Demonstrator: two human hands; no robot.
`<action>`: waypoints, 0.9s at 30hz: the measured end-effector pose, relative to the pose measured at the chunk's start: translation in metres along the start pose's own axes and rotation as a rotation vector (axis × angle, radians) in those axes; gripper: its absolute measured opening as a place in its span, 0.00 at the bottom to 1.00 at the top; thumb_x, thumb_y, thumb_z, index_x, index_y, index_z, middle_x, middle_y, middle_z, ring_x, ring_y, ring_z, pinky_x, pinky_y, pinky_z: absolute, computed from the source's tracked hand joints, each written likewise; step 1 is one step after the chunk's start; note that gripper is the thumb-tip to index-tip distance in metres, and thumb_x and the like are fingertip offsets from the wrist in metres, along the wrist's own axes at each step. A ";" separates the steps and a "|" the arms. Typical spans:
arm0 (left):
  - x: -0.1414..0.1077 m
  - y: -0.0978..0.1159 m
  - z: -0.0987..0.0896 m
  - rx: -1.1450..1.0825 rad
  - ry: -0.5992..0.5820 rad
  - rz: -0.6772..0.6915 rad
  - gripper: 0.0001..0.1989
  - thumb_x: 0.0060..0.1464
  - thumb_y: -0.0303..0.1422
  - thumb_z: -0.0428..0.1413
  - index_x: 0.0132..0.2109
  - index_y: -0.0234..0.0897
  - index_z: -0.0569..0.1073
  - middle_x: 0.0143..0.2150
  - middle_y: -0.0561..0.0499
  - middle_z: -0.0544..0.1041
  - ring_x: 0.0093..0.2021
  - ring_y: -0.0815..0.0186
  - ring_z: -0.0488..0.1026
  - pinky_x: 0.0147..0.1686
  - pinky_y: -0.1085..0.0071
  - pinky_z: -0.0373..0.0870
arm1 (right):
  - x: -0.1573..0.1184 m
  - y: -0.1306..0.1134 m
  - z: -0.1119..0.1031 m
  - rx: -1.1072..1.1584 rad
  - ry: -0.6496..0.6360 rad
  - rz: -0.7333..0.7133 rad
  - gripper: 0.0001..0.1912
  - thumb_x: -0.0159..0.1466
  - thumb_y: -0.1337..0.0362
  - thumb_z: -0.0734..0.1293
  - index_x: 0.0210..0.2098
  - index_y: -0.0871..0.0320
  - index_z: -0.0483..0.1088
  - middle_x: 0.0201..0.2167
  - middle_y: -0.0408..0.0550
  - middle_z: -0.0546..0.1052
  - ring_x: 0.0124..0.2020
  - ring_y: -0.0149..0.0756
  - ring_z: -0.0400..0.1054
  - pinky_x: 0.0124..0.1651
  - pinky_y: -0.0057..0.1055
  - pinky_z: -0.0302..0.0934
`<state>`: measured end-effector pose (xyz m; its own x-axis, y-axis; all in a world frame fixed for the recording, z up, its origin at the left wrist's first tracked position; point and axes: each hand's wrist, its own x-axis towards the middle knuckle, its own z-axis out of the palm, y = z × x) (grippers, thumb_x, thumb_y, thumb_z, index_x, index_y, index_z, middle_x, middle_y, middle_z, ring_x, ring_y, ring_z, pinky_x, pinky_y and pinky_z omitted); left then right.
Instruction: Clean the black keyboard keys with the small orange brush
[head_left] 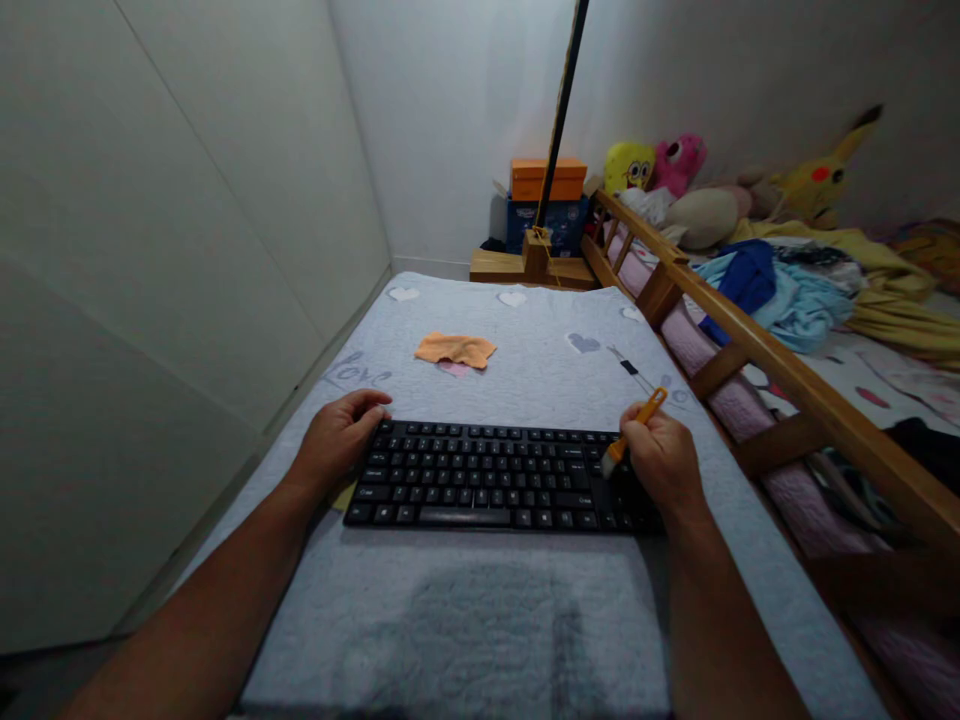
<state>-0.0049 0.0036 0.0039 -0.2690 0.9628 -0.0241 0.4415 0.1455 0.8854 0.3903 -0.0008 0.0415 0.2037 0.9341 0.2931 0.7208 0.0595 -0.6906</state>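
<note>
A black keyboard [472, 475] lies flat on the pale quilted cover, its space bar side towards me. My left hand [345, 430] grips the keyboard's left end, thumb at the far corner and index finger stretched past it; the other fingers are hidden. In my closed right hand [664, 450] is a small brush [616, 452] with an orange handle. The bristles point down at the keys right of the main block, and the handle end sticks up above my fist. My right hand covers much of the number pad.
An orange cloth [455, 350] lies beyond the keyboard. A thin item with a black band [628, 368] is near my right hand. Something yellowish [343, 497] shows beneath my left wrist. A wooden rail [720, 310] runs along the right; boxes [547, 180] stand at the far end.
</note>
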 end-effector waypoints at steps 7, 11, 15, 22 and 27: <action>0.002 -0.005 -0.001 0.030 0.004 0.026 0.21 0.48 0.46 0.59 0.43 0.37 0.80 0.35 0.48 0.83 0.35 0.58 0.78 0.38 0.65 0.72 | 0.000 0.001 0.000 0.018 0.031 -0.033 0.11 0.57 0.56 0.59 0.25 0.53 0.68 0.20 0.43 0.72 0.25 0.39 0.67 0.32 0.32 0.58; 0.001 -0.004 -0.002 0.030 0.001 0.024 0.20 0.48 0.45 0.58 0.44 0.37 0.80 0.35 0.48 0.83 0.35 0.58 0.78 0.37 0.65 0.72 | 0.000 0.001 0.000 0.005 0.043 -0.062 0.11 0.59 0.56 0.59 0.26 0.53 0.68 0.21 0.43 0.71 0.24 0.38 0.66 0.33 0.32 0.58; 0.001 -0.003 -0.001 0.031 0.006 0.026 0.21 0.49 0.46 0.58 0.44 0.37 0.80 0.35 0.48 0.83 0.35 0.57 0.78 0.37 0.65 0.72 | 0.000 0.003 0.000 0.005 0.054 -0.078 0.11 0.61 0.56 0.59 0.29 0.53 0.68 0.21 0.42 0.70 0.25 0.38 0.66 0.34 0.32 0.58; 0.002 -0.005 -0.001 0.038 0.013 0.026 0.21 0.48 0.46 0.58 0.44 0.37 0.81 0.35 0.47 0.83 0.35 0.57 0.78 0.37 0.64 0.72 | 0.001 0.010 0.002 0.003 0.094 -0.100 0.13 0.64 0.55 0.59 0.31 0.54 0.70 0.25 0.43 0.73 0.28 0.40 0.68 0.38 0.34 0.61; 0.002 -0.004 -0.001 0.030 0.014 0.023 0.21 0.47 0.46 0.58 0.43 0.37 0.81 0.33 0.48 0.83 0.33 0.57 0.77 0.35 0.65 0.72 | -0.001 0.007 -0.001 0.073 0.137 -0.038 0.10 0.60 0.56 0.61 0.29 0.54 0.69 0.21 0.41 0.70 0.25 0.38 0.65 0.34 0.33 0.60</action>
<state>-0.0086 0.0044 0.0008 -0.2706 0.9627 0.0032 0.4728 0.1301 0.8715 0.3958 -0.0016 0.0374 0.2696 0.8743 0.4037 0.6807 0.1235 -0.7220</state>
